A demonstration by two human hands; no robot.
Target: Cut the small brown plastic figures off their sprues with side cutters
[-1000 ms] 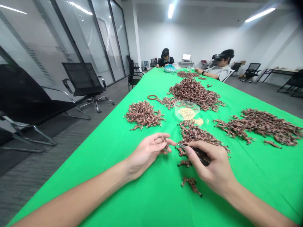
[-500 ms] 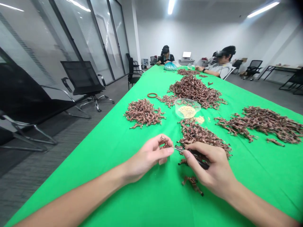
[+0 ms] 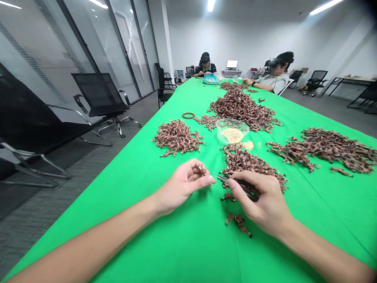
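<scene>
My left hand is closed on a small brown figurine, mostly hidden by the fingers. In my right hand is a dark-handled metal-tipped tool, its tip pointing at my left fingertips with a small gap between. Just beyond my right hand spreads a pile of brown figurines. Nearer me, a loose figurine lies on the green cloth. A clear round bowl with small pale pieces stands behind that pile, and some pieces lie spilled beside it.
Other figurine piles lie at left, behind the bowl and at right. A brown ring is near the left pile. Two people sit at the far end by a blue bag. Black chairs stand left.
The tool tip has drawn slightly away from my left fingertips. My left fingers have curled in a little around the figurine. The whole view has shifted slightly.
</scene>
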